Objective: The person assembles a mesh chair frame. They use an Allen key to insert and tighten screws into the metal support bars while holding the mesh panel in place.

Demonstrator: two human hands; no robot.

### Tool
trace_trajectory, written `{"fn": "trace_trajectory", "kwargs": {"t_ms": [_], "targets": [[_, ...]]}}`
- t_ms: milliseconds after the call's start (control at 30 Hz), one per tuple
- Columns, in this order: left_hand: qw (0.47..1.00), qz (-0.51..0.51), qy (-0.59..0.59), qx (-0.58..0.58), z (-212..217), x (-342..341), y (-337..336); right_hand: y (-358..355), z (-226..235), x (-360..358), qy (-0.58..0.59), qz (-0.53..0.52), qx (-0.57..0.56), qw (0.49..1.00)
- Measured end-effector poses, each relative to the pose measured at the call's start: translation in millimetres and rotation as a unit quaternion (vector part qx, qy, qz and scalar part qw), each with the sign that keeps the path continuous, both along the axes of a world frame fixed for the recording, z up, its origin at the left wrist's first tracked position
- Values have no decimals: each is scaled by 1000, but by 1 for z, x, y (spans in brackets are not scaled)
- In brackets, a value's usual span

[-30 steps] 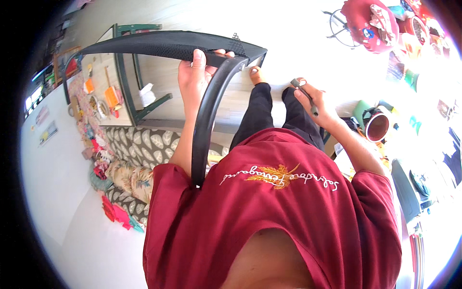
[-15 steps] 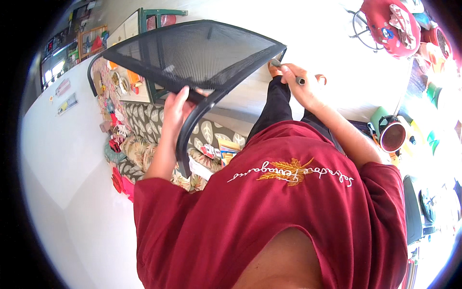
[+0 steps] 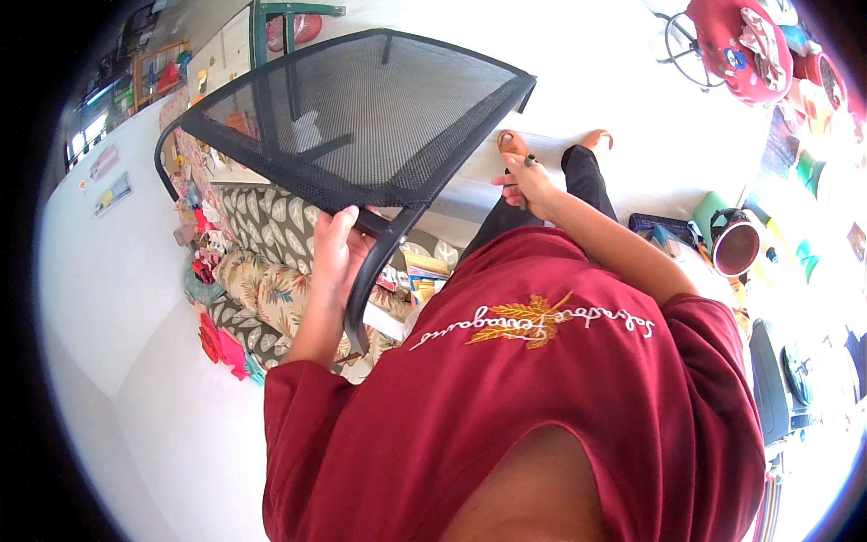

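Observation:
A black mesh chair panel (image 3: 379,117), stretched on a dark frame with curved tubes at its sides, is held up in front of me. My left hand (image 3: 339,248) is closed around the frame's near bar, with the thumb on top, next to the curved tube (image 3: 366,294). To the right of the panel and apart from it is my right hand (image 3: 533,185). Its fingers are partly curled on a short dark rod (image 3: 530,160), whose rounded end shows above the hand. Most of the rod is hidden by the hand.
A leaf-patterned sofa (image 3: 271,221) with cushions and clothes lies beyond my left arm. A green-framed table (image 3: 262,54) stands behind the panel. At the far right are a red-covered stool (image 3: 736,50) and a round dark-mouthed pot (image 3: 736,247). My feet are on the pale floor.
My right hand has drawn back from the panel's right edge toward my body, and the rod in it has turned. The panel has shifted slightly left, with my left hand still on it.

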State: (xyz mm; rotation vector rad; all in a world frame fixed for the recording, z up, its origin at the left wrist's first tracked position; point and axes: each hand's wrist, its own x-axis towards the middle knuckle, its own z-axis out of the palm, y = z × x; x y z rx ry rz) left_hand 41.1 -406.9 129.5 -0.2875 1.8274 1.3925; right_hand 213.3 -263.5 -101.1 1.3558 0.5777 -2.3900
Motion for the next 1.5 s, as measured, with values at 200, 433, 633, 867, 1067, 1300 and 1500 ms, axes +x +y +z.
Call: {"fn": "trace_trajectory", "kwargs": {"t_ms": [200,433,633,867,1067,1300,1500], "targets": [[996,-87,-20,12,17,-7,-14,-27,-70,-66,-105,-178,-143,968],[993,-109,-27,-39,79,-19,-51,-34,-54,-73,-70,-234,-185,952],[997,-37,-24,66,84,-31,-100,15,-8,-66,43,-273,-141,951],[994,-101,-23,-29,20,-44,-155,59,41,-70,32,-329,-9,944],[986,-100,-136,3,-41,-36,-190,57,21,-53,36,-289,44,956],[980,-46,-182,-69,-69,-29,-213,1,22,-50,-50,-204,96,973],[974,-107,-133,-146,-109,-33,-254,8,-4,-44,-163,-216,152,951]]}}
